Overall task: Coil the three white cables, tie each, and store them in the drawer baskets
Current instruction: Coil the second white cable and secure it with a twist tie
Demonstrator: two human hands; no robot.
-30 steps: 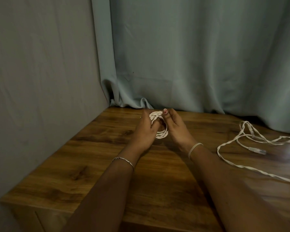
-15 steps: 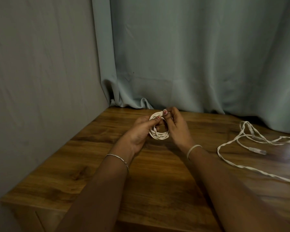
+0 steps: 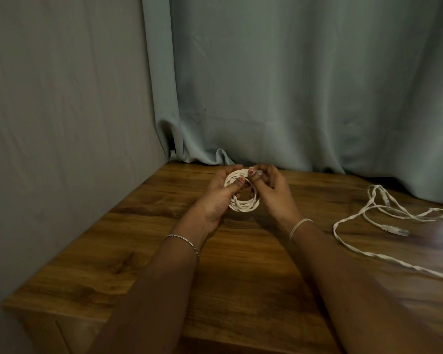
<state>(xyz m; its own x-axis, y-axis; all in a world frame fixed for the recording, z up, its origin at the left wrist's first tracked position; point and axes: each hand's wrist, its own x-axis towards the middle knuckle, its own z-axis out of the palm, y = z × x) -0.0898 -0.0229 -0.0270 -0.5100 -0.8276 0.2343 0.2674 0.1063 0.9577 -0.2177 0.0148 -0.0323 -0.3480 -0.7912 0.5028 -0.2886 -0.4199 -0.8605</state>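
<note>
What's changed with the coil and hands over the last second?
The hands have parted a little, so more of the coil shows. The left thumb now presses across its top, and the right fingertips pinch the cable end. Both hands still hold the coil; the loose cable on the right hasn't moved.

Wooden tabletop (image 3: 241, 277), grey wall (image 3: 62, 111), pale blue curtain (image 3: 304, 85) behind
</note>
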